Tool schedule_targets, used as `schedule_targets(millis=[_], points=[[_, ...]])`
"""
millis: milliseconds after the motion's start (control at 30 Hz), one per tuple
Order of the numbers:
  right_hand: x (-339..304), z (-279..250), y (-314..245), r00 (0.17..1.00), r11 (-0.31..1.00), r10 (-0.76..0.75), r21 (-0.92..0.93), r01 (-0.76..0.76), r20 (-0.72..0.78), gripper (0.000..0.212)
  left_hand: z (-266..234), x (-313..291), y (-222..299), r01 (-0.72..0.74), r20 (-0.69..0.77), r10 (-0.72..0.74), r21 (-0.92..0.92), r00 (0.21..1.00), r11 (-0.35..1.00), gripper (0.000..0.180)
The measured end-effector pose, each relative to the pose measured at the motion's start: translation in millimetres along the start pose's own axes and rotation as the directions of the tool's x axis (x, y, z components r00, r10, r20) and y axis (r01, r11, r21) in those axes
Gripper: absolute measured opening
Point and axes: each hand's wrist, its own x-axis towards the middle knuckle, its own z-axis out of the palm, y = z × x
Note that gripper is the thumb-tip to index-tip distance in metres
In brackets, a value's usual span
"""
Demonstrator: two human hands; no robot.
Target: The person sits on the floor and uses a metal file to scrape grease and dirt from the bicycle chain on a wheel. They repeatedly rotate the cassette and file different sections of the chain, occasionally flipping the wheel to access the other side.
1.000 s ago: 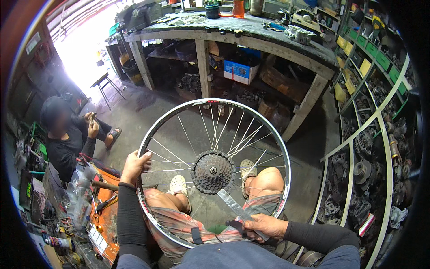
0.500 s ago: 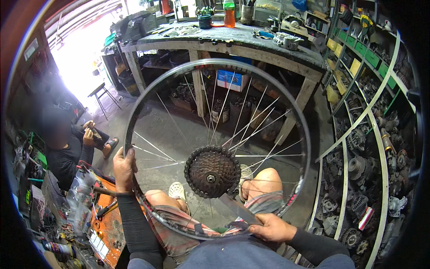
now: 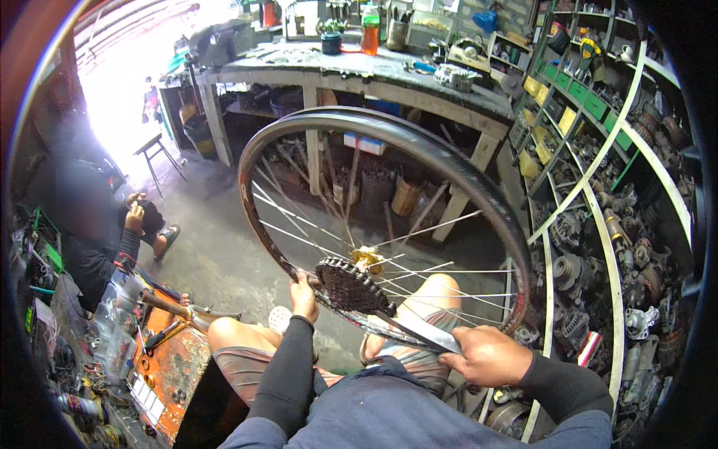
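Observation:
A bare bicycle wheel [image 3: 430,142] with thin spokes is tilted over my knees. My left hand [image 3: 303,298] is closed round its rim on the left side, next to the sprockets. A dark, worn cassette [image 3: 350,288] faces me, and the gold hub [image 3: 366,258] shows behind it. Chain links wrap the cassette's edge and lead to a flat metal bar, a chain whip [image 3: 426,331]. At the bar's outer end my right hand [image 3: 493,355] is wrapped round it, close to the rim's lower right.
An orange, stained bench [image 3: 191,367] at the left carries a hammer [image 3: 168,305] and other tools. Beyond the wheel stands a cluttered workbench [image 3: 336,67]. Shelves [image 3: 591,187] packed with metal parts line the right. Another person [image 3: 90,224] sits at the left, near a stool [image 3: 157,146].
The wheel has tipped from facing me to a slant and shifted right. My left hand has moved right and down with the rim; my right hand has moved right and slightly up with the chain whip.

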Motion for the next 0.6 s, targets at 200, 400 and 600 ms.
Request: schedule_targets(millis=[200, 400, 600], points=[[36.5, 25.4, -24.0, 0.984, 0.981, -0.177, -0.084, 0.177, 0.014, 0.041, -83.8, 48.7, -110.9, 0.342, 0.219, -0.299, -0.194, 0.929, 0.92, 0.051], [67.0, 26.2, -31.8, 0.988, 0.984, -0.151, -0.1, 0.148, -0.026, 0.039, -83.4, 40.9, -141.4, 0.483, 0.101, -0.493, 0.105, 0.864, 0.869, 0.043], [95.8, 17.9, -35.8, 0.965, 0.964, -0.263, -0.051, 0.262, -0.012, 0.039, -134.4, 89.0, -115.8, 0.081, -0.234, 0.018, 0.405, 0.972, 0.911, 0.033]])
